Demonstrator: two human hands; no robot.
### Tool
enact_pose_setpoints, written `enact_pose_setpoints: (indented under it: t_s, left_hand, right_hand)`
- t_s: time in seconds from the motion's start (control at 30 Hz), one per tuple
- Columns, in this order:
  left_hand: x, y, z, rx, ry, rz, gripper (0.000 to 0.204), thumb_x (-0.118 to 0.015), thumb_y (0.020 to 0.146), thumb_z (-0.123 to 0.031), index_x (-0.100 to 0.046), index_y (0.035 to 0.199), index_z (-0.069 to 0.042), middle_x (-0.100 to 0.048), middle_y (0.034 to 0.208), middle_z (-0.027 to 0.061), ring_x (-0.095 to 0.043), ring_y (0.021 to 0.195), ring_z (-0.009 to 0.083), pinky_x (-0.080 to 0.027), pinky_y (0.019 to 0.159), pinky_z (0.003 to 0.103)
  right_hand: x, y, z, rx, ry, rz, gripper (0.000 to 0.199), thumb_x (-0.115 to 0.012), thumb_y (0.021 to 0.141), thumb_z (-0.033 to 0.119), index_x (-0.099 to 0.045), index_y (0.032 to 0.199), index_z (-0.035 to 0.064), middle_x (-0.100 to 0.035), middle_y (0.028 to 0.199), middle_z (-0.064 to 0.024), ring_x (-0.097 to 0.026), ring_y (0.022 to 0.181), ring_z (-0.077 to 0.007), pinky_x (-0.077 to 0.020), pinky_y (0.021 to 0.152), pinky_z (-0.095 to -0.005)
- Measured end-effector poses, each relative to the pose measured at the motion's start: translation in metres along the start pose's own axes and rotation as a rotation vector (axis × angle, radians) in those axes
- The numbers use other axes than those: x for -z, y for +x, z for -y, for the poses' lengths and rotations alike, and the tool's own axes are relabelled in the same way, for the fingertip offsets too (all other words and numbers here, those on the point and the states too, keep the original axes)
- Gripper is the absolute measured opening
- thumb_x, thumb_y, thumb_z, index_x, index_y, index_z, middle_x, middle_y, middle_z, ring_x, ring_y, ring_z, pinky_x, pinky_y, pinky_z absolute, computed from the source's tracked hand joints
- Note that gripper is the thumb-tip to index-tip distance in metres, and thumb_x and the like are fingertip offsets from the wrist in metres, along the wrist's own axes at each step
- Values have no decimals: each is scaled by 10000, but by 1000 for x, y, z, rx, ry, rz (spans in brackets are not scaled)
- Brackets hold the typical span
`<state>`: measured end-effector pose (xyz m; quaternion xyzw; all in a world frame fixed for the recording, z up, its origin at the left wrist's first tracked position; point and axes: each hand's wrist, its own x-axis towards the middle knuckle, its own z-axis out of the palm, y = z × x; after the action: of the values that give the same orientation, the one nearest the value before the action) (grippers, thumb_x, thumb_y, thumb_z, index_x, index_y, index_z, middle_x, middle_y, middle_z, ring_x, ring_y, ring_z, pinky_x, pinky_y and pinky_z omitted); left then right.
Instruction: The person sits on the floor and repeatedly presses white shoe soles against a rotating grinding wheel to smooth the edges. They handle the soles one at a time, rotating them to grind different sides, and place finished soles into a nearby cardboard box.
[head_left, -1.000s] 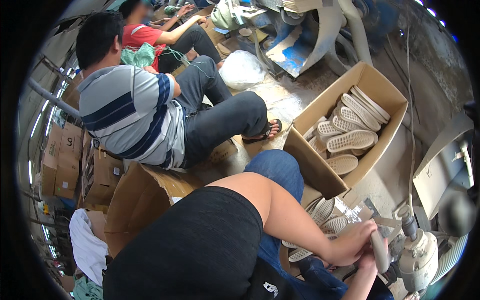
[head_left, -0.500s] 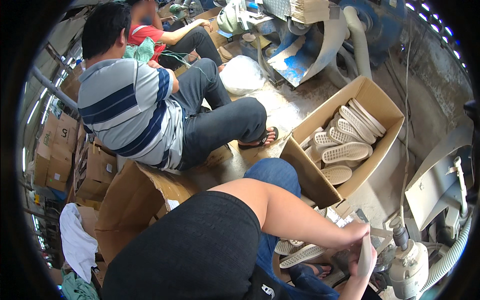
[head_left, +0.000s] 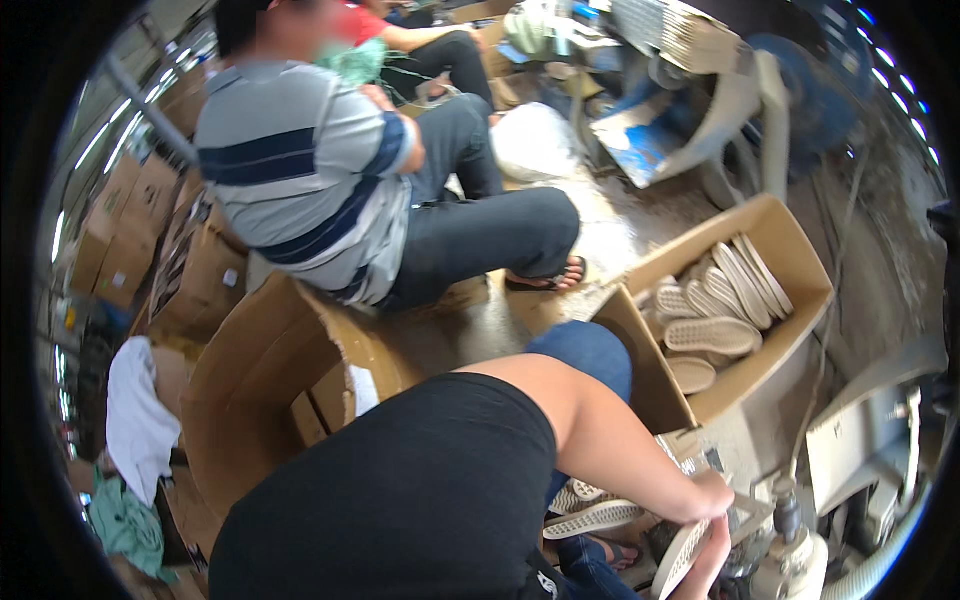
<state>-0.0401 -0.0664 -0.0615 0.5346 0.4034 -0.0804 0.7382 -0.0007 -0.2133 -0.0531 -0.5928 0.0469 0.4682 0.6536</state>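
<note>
A pale shoe sole point(head_left: 682, 562) is tilted in front of me at the lower right, its patterned tread facing up toward me. My right hand point(head_left: 714, 562) wraps round its far side, fingers closed on it. At the sole's upper end, my left hand point(head_left: 712, 495) is closed on it, its fingertips partly hidden. Just right of my hands stands a cream machine point(head_left: 795, 565) with a dark upright spindle point(head_left: 788, 515). Below my left forearm lie several more soles point(head_left: 595, 518), partly covered by the arm.
An open cardboard box point(head_left: 765, 375) with several soles stands beyond my arm. A large cardboard container point(head_left: 225, 420) is at my left. One person in a striped shirt point(head_left: 300, 170) sits nearby; another in red sits farther off. Machinery with hoses point(head_left: 770, 120) lines the far right.
The sole has turned from nearly edge-on to showing its tread, and sits a little lower and farther left. The view has shifted, and the person in stripes has turned their head.
</note>
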Motion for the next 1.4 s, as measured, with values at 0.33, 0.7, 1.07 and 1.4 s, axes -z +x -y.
enact_pose_setpoints:
  t_s: [0.33, 0.7, 1.07, 1.4]
  left_hand:
    - [13, -31, -8, 37, -12, -51, 574, -593, 1009, -234, -501, 1477, 85, -683, 1382, 315, -699, 1279, 429, -534, 1108, 498]
    - [9, -25, 3, -87, 60, -157, 644, -631, 974, -276, -487, 1463, 117, -693, 1325, 343, -700, 1253, 453, -535, 1088, 514]
    - [11, -29, -5, -19, 40, -76, 595, -621, 993, -290, -515, 1403, 128, -708, 1249, 349, -723, 1186, 457, -558, 1027, 501]
    - [7, -25, 0, -41, -7, -49, 572, -624, 986, -262, -527, 1398, 122, -703, 1286, 347, -709, 1221, 460, -537, 1069, 488]
  right_hand:
    - [-20, -3, 7, -13, -10, -29, 440, -499, 1152, 289, -613, 1460, -2, -712, 1321, -126, -707, 1171, -245, -562, 1001, -395]
    - [-40, 7, 4, 17, -12, -33, 439, -492, 1152, 278, -600, 1474, -1, -706, 1325, -128, -704, 1178, -244, -560, 1006, -394]
    - [-29, 5, 3, 17, -6, -60, 440, -485, 1153, 267, -586, 1487, 0, -699, 1330, -130, -701, 1185, -243, -557, 1011, -394]
    - [-17, -1, -2, 26, 4, -65, 441, -479, 1154, 257, -574, 1499, 0, -693, 1334, -131, -698, 1192, -242, -555, 1016, -393]
